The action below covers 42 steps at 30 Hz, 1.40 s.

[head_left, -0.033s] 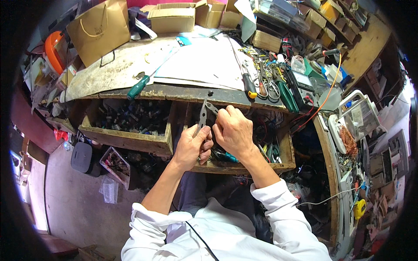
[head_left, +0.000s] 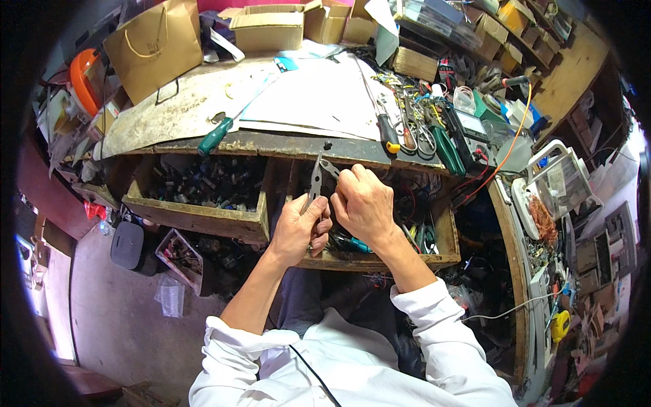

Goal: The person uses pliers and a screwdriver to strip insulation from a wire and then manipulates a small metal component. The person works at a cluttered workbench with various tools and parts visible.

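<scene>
My two hands are close together above the open right drawer. My left hand (head_left: 298,227) is wrapped round a slim grey metal tool (head_left: 316,181), held upright. The tool has a round hole and narrows to a thin tip. My right hand (head_left: 363,203) is closed, knuckles up, around a pliers-like metal tool; its short grey jaws (head_left: 329,168) stick out toward the slim tool's tip. Whether the two parts are joined I cannot tell. A small dark piece (head_left: 327,145) lies on the bench edge just beyond the tips.
A green-handled screwdriver (head_left: 215,137) and a black-and-yellow one (head_left: 388,135) lie on the bench. The left drawer (head_left: 196,216) is full of small dark parts. Beyond are cardboard boxes (head_left: 268,32) and a paper bag (head_left: 156,51). A multimeter (head_left: 471,129) stands right.
</scene>
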Tool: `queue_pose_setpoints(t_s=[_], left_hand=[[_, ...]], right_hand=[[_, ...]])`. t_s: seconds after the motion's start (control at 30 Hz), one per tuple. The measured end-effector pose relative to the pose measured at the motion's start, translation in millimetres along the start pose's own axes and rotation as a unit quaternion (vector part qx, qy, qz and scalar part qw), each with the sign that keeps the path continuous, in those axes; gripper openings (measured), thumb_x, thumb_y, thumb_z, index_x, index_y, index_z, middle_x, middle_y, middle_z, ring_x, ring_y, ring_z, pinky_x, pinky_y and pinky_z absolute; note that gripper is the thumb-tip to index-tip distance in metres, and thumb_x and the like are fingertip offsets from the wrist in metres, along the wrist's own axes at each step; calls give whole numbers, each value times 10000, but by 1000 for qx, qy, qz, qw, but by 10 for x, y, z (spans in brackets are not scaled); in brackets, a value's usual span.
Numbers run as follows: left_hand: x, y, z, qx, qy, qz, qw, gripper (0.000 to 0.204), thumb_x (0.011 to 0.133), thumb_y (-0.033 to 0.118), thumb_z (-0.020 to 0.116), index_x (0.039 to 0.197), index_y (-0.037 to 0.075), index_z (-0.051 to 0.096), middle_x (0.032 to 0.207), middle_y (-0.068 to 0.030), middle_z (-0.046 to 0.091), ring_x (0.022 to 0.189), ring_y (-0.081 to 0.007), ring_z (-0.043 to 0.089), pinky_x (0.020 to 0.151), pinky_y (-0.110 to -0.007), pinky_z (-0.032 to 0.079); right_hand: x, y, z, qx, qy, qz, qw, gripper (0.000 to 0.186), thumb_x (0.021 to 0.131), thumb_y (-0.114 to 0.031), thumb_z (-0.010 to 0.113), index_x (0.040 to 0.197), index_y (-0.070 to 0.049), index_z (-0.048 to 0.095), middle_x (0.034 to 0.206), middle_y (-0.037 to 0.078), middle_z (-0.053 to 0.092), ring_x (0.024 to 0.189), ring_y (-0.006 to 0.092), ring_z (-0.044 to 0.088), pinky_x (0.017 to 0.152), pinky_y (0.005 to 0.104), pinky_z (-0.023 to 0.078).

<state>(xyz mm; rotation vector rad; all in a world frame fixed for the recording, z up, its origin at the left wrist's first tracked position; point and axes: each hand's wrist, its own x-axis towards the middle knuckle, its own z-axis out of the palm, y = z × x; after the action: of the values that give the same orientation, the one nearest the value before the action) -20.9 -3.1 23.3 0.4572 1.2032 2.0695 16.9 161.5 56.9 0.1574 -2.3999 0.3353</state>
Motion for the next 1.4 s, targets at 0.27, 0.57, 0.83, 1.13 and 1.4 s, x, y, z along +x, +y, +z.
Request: queue_pose_setpoints(t_s=[0.27,0.57,0.83,1.13,1.4], left_hand=[[-3,-20,-4,15,-5,-2,1000,314,1064,353,549,939,67,516,666,-8,493,453,-95,458,389,-258,370],[11,14,-37,-24,-22,-20,999,319,1066,350,541,945,55,524,668,-20,494,437,-100,470,367,-258,371],[-22,45,-41,-43,-36,-32,998,332,1063,362,546,946,52,526,666,-22,501,434,-107,470,368,-260,374],[-62,123,-53,-45,-80,-69,993,331,1061,358,553,931,54,540,649,-20,505,432,-103,481,375,-255,388],[-29,118,-59,-39,-90,-92,991,326,1057,360,558,930,60,546,650,-19,513,432,-107,489,370,-258,392]], right_hand=[[-41,101,79,4,9,-2,1000,205,737,-60,694,756,-59,490,733,117,505,646,326,591,523,418,468],[27,159,-16,1,10,-1,1000,196,711,-99,707,752,-69,518,774,127,511,734,336,569,612,446,471],[36,150,-17,-15,5,-28,999,200,702,-85,708,747,-72,514,787,118,513,736,321,575,605,438,480],[3,257,-193,-38,-33,-67,996,222,679,-45,724,762,-71,520,804,104,530,737,297,596,584,400,509],[64,462,-291,-48,-36,-124,990,247,646,-38,712,750,-78,491,765,84,506,684,291,572,541,401,465]])
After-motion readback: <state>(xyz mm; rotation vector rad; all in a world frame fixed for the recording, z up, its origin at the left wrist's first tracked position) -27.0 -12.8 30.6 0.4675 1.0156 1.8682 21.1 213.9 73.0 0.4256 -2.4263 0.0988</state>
